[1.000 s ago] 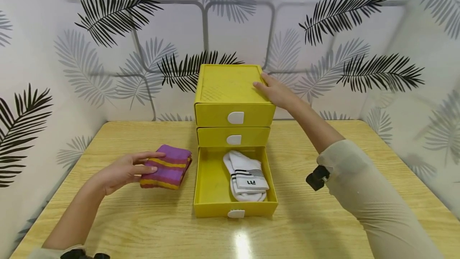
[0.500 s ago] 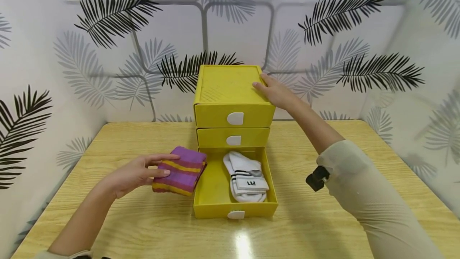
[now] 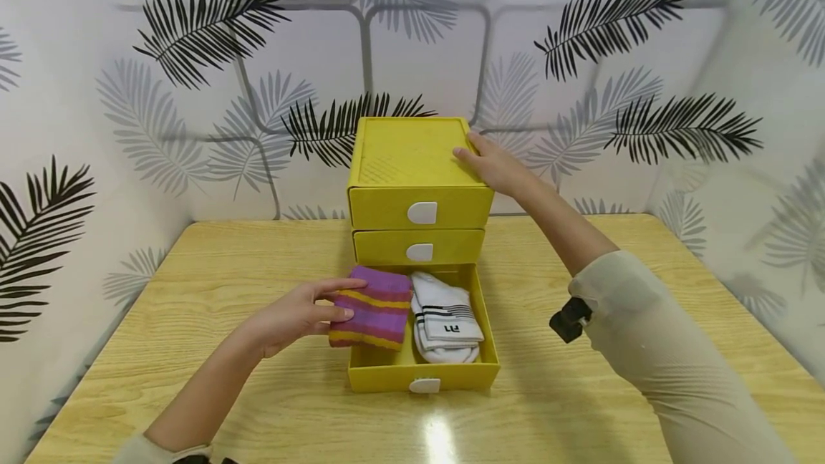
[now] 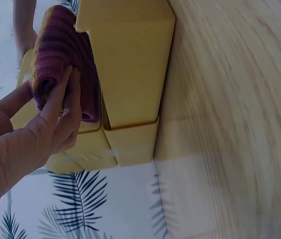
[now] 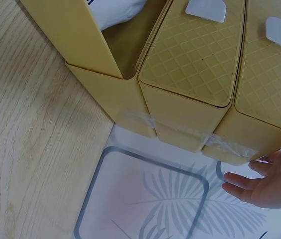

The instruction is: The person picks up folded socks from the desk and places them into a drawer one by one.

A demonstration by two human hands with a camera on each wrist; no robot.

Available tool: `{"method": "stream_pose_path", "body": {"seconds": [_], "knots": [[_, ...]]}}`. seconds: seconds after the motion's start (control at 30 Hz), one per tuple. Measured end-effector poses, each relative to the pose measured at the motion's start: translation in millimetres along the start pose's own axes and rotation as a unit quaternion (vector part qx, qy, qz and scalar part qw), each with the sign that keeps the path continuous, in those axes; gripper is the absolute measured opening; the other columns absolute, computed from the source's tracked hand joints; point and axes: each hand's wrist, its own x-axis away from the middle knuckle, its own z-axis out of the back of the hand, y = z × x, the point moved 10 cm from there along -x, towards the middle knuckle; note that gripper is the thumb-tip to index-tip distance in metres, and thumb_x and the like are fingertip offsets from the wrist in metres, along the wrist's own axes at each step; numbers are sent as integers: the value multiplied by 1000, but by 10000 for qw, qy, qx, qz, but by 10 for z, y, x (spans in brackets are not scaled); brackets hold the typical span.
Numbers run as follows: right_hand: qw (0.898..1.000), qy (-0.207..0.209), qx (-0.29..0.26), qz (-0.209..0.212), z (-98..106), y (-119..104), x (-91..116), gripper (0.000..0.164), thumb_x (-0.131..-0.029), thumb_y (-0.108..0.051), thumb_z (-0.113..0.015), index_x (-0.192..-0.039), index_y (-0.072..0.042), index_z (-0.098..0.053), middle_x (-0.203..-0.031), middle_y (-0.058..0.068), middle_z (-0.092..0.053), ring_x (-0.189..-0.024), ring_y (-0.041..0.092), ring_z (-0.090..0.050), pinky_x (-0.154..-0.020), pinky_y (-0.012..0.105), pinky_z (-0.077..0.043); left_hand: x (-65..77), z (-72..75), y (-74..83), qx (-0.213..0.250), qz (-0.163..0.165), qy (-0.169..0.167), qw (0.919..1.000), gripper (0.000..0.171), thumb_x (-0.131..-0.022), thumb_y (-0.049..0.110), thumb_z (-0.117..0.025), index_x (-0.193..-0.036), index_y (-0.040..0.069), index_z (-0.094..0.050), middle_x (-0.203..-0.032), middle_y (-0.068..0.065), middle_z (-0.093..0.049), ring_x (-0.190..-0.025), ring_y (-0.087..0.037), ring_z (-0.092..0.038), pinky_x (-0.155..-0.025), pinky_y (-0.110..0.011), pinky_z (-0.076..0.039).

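My left hand [image 3: 293,317] pinches a folded purple sock bundle [image 3: 377,306] with yellow and dark red stripes by its left edge. The bundle hangs over the left half of the pulled-out bottom drawer [image 3: 424,377]. In the left wrist view the thumb lies on one side of the striped sock bundle [image 4: 63,59] and the fingers on the other, close by the drawer wall. White folded socks [image 3: 445,317] with black stripes lie in the drawer's right half. My right hand [image 3: 499,162] rests on the top right edge of the yellow drawer unit [image 3: 412,152], thumb on top.
The two upper drawers [image 3: 420,208] are closed and bear white tabs. Clear tape [image 5: 180,129] runs along the unit's side in the right wrist view. The unit stands on a wooden table [image 3: 258,392], with a leaf-patterned wall [image 3: 425,34] behind it.
My left hand has carried the striped sock bundle rightward, from beside the bottom drawer to over its left half. The right hand stays at the top of the unit.
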Motion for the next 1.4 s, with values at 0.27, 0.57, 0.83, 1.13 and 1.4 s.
{"method": "stream_pose_path", "body": {"seconds": [0.27,0.57,0.83,1.13,1.4], "knots": [[10000,-17,19,-30,3,-1,0,68,-99,-44,-30,-147,-2,-9,-150,18,-12,-136,30,-9,-108,44,-9,-166,-134,-57,-506,1,346,9981,49,-90,-1,-54,-136,-6,-37,-119,-26,-40,-90,-24,-58,-82,-36,-49],[9999,-56,-81,-34,3,-3,15,68,-99,-44,-31,-147,-2,-8,-150,18,-10,-136,30,-8,-108,45,-9,-309,-221,-35,-1900,-272,940,9769,44,-87,-3,-60,-129,-9,-47,-96,-16,-56,-73,-16,-57,-66,-28,-52],[10000,-5,-74,-26,13,0,3,67,-99,-43,-31,-147,-2,-9,-150,19,-12,-136,30,-10,-108,44,-10,-281,-313,95,-4022,-349,1488,9027,42,-82,7,-68,-122,-2,-58,-92,-12,-62,-66,-18,-53,-58,-29,-45],[9999,-18,-80,-134,12,30,6,70,-98,-47,-30,-147,-3,-7,-151,17,-8,-137,28,-5,-109,41,-6,-129,-464,384,-5643,-1431,2200,7827,14,-78,5,-72,-89,-2,-67,-77,-11,-66,-68,-24,-62,-62,-33,-50],[9999,-17,-102,-115,4,29,1,70,-98,-47,-31,-148,-4,-7,-151,16,-9,-137,28,-6,-109,41,-7,-126,-422,362,-5133,-1351,2181,8190,18,-80,5,-71,-96,-2,-69,-82,-11,-68,-62,-17,-60,-56,-27,-49]]}}
